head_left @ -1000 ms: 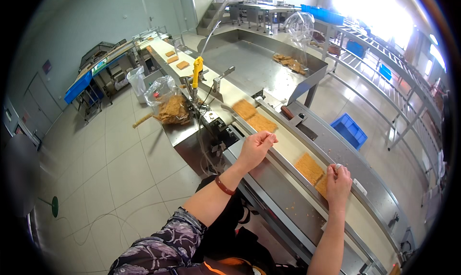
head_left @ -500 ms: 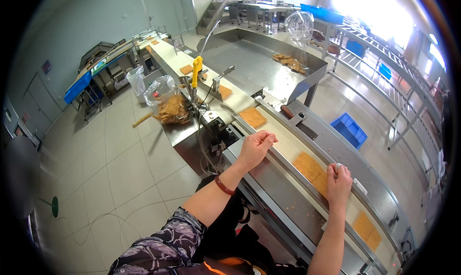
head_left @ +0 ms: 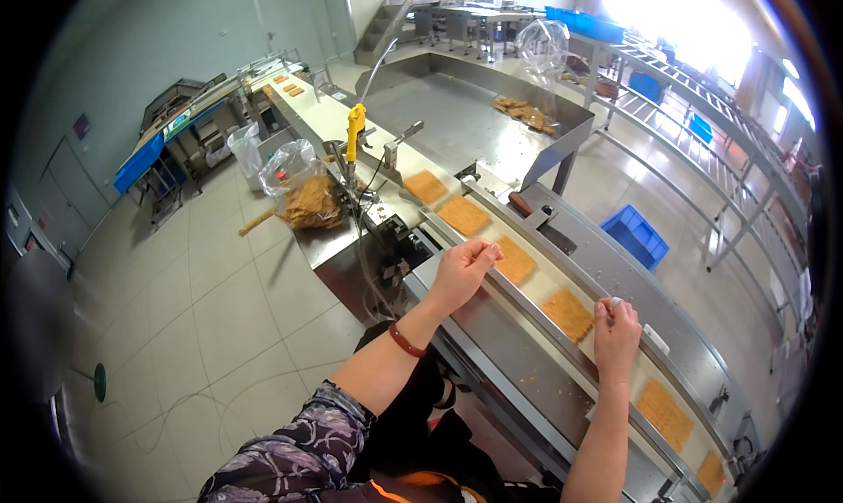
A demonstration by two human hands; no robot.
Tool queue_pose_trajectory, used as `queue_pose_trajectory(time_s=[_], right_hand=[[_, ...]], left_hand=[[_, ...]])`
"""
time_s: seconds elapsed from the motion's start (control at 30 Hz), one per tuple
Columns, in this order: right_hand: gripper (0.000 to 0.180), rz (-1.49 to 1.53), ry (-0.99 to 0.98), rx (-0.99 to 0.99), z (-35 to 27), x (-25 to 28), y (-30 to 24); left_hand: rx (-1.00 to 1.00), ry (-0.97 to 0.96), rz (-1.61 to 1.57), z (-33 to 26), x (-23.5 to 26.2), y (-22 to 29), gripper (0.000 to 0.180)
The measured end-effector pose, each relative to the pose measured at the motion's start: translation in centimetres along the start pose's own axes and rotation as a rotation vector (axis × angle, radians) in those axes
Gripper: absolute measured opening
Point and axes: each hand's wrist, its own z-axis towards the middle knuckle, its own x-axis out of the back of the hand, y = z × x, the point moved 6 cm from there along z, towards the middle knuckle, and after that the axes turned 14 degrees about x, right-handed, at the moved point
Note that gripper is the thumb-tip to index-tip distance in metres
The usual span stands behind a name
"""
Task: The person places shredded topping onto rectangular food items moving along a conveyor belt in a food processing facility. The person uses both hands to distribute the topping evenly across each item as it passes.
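Note:
A cream conveyor belt (head_left: 541, 285) runs from the upper left to the lower right and carries several square orange-brown crackers in a row. My left hand (head_left: 464, 273) rests on the belt's near steel rail with its fingers curled, just left of one cracker (head_left: 515, 260). My right hand (head_left: 617, 329) hovers over the belt with its fingers pinched together, right beside another cracker (head_left: 569, 314). Neither hand visibly holds a cracker. More crackers lie upstream (head_left: 463, 215) and downstream (head_left: 665, 413). A dark red bracelet (head_left: 403, 340) sits on my left wrist.
A steel trough table (head_left: 457, 121) behind the belt holds a pile of crackers (head_left: 522, 110). A clear bag of brown scraps (head_left: 307, 200) and a yellow handle (head_left: 354, 127) stand at the machine's left. A blue crate (head_left: 637, 235) and roller racks (head_left: 746, 178) are on the right.
The crackers have travelled down the belt toward the lower right, and new ones have come in from the upper left. Both hands have stayed almost where they were.

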Motion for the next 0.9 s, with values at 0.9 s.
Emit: queue_pose_trajectory(time_s=[0.9], right_hand=[[0.020, -0.014, -0.005, 0.007, -0.03, -0.08, 0.08]], left_hand=[[-0.099, 0.067, -0.044, 0.05, -0.08, 0.10, 0.030]])
